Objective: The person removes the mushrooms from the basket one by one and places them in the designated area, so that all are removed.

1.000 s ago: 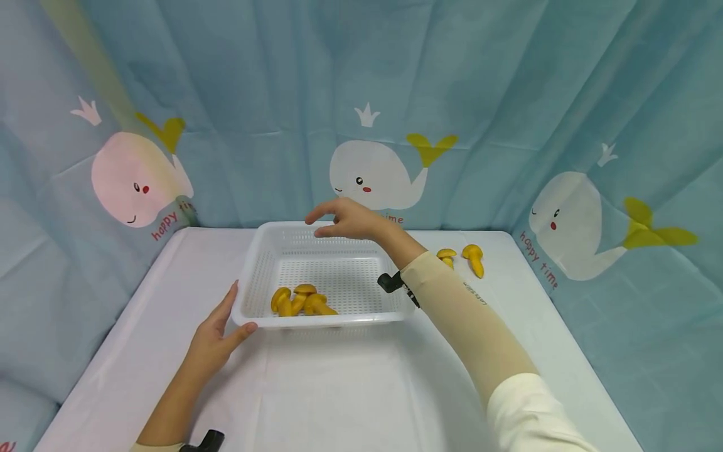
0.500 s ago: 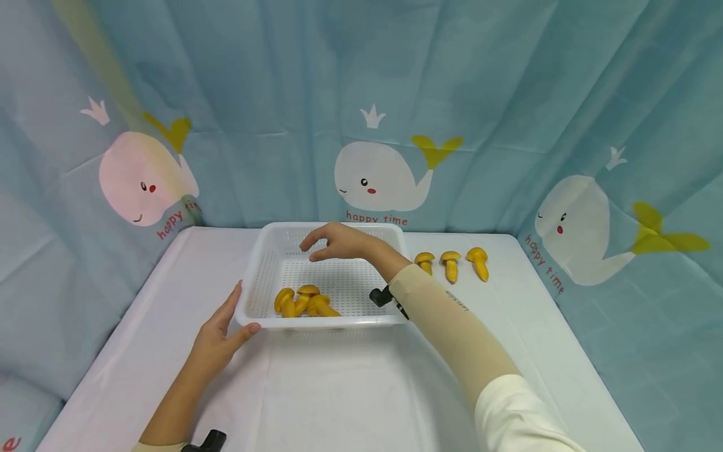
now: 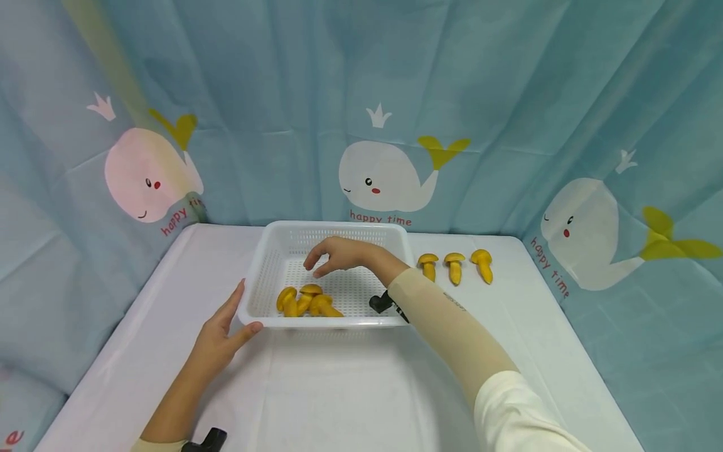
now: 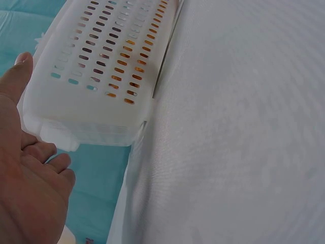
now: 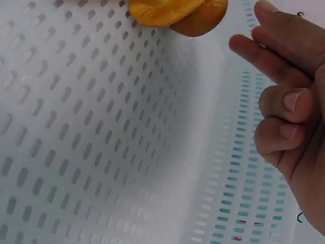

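A white perforated plastic basket (image 3: 395,238) stands on the table, with several yellow toy mushrooms (image 3: 309,290) bunched in its near left part. My left hand (image 3: 213,344) grips the basket's near left corner, thumb on the front rim and fingers along the left side. In the left wrist view, its smaller fingers (image 4: 60,162) curl below the basket's corner. Over the basket hovers my right hand (image 3: 344,254), fingers loosely bent and holding nothing, just beyond the mushrooms. The right wrist view has its fingertips pointing toward a mushroom cap (image 5: 200,18), apart from it.
Right of the basket, three more yellow mushrooms (image 3: 454,269) lie in a row on the white tablecloth (image 3: 339,389). The right forearm crosses the basket's right rim. A blue curtain (image 3: 271,94) with whale prints encloses the table's back and sides.
My right hand has come down from above the basket's far rim to over its inside, closer to the mushrooms. The left hand keeps its place at the corner. The view has shifted slightly.
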`<state>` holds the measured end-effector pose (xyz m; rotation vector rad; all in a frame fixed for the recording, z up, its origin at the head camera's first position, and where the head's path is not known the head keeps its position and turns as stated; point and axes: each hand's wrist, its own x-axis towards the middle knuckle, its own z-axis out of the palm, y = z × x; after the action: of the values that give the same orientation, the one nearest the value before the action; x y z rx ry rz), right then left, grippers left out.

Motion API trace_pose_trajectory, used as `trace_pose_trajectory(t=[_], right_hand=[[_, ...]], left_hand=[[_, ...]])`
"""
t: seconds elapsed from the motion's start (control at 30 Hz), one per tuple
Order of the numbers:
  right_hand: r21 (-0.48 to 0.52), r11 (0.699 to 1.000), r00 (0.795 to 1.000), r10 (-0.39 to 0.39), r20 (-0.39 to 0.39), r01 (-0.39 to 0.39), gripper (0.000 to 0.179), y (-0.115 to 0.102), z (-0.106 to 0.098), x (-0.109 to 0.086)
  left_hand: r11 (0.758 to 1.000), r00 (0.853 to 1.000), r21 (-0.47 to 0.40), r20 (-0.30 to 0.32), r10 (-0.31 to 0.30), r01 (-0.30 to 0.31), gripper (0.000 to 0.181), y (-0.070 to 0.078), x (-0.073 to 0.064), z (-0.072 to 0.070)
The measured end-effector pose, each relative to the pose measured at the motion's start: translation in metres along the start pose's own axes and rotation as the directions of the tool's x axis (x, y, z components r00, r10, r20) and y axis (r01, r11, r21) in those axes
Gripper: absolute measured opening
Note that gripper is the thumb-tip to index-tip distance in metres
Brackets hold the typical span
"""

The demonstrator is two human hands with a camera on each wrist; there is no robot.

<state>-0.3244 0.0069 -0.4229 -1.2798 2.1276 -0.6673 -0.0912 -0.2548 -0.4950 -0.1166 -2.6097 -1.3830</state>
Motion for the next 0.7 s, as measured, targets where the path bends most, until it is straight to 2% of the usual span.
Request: trace_pose_trajectory(t=[0.2,0.43,0.7], right_hand=[[-0.038,0.999,0.997,0.016,0.081,-0.013,0.043,0.004,0.007,0.007],[-0.029,0.998,0.987,0.051,0.15,-0.048,0.037,0.006,0.015,0.009],[-0.015,0.999,0.986,0.043,0.16,-0.041,0.037,0.006,0.019,0.011]], left_hand=[[1.0,1.0,-0.021,-0.012,0.007,-0.007,0.097,0.001,-0.001,-0.001],[1.0,1.0,-0.019,-0.014,0.007,-0.007,0.097,0.001,-0.002,-0.001],[1.0,1.0,0.0,-0.01,0.008,-0.008,0.097,0.0,-0.001,-0.001]])
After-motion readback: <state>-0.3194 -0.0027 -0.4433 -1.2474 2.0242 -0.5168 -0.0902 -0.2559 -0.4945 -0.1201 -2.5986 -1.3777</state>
